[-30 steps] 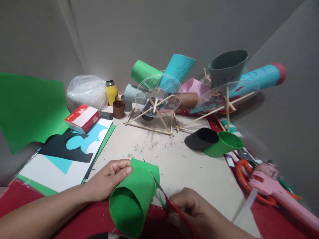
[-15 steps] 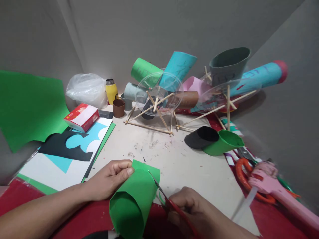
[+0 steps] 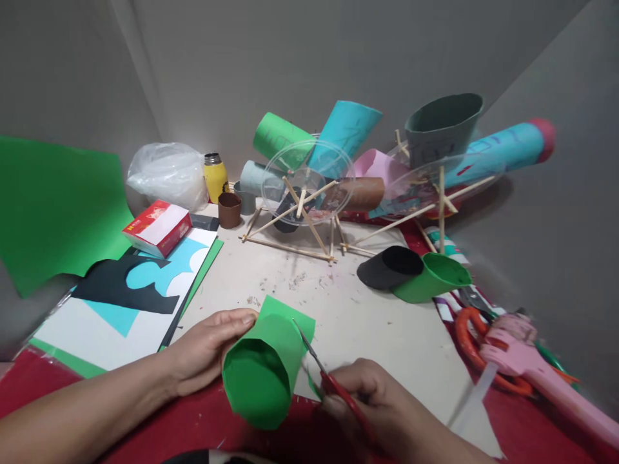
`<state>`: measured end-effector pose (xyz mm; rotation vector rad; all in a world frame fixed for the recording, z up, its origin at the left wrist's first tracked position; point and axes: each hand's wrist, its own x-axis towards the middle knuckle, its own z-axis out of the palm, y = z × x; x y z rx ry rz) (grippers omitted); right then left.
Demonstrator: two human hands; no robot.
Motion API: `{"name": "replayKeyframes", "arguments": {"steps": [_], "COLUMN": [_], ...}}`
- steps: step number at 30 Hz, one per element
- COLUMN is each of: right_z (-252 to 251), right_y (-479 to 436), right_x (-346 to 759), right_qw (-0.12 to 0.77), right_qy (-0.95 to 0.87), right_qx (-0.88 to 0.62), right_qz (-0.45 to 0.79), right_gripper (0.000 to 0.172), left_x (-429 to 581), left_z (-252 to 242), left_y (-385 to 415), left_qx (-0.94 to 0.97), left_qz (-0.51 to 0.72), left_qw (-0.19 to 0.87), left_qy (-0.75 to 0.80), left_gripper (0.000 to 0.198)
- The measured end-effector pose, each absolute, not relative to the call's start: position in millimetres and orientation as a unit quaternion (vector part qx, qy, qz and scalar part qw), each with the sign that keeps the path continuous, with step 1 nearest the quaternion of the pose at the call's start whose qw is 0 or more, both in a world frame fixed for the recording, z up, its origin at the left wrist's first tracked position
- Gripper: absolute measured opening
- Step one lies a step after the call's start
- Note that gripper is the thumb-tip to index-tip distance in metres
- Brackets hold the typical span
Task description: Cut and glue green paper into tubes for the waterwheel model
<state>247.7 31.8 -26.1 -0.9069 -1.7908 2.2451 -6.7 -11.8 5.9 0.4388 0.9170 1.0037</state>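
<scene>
A green paper tube (image 3: 278, 354) is in my left hand (image 3: 213, 345), which is closed on its left side. The tube's open end faces toward me, and a flat green flap (image 3: 300, 317) sticks out at its far end. My right hand (image 3: 367, 399) is closed round the red handles of a pair of scissors (image 3: 314, 357). The blades lie along the tube's right side, near where it meets the flap. A thin green strip (image 3: 312, 385) hangs by the scissors' handles.
Stick-and-plastic wheels with paper tubes (image 3: 309, 183) stand at the back. Black (image 3: 389, 267) and green (image 3: 435, 277) tubes lie right of centre. A pink glue gun (image 3: 532, 361) is at the far right. Coloured sheets (image 3: 120, 322) and a red box (image 3: 157, 225) are at the left.
The tube has tilted and shifted slightly up and right, showing more of its open end and the flap. The scissors' tips have moved slightly up along with it.
</scene>
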Motion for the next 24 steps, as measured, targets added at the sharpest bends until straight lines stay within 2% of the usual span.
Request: {"name": "replayKeyframes", "arguments": {"steps": [6, 17, 24], "right_z": [-29.2, -22.1, -27.1], "right_y": [31.4, 31.9, 31.4], "right_x": [246.7, 244.6, 246.5], "right_qw": [0.08, 0.054, 0.07], "right_qy": [-0.572, -0.608, -0.607], "right_qx": [-0.303, -0.297, -0.289], "right_qz": [0.758, 0.734, 0.737], "right_gripper": [0.063, 0.067, 0.066], "left_x": [-0.4, -8.5, -10.4], "left_z": [4.6, -3.4, -4.3], "left_y": [-14.1, -16.2, -17.0], "left_qx": [0.188, 0.273, 0.308], "left_qz": [0.429, 0.46, 0.449], "left_qw": [0.775, 0.727, 0.721], "left_qy": [0.424, 0.431, 0.429], "left_gripper": [0.019, 0.03, 0.033]}}
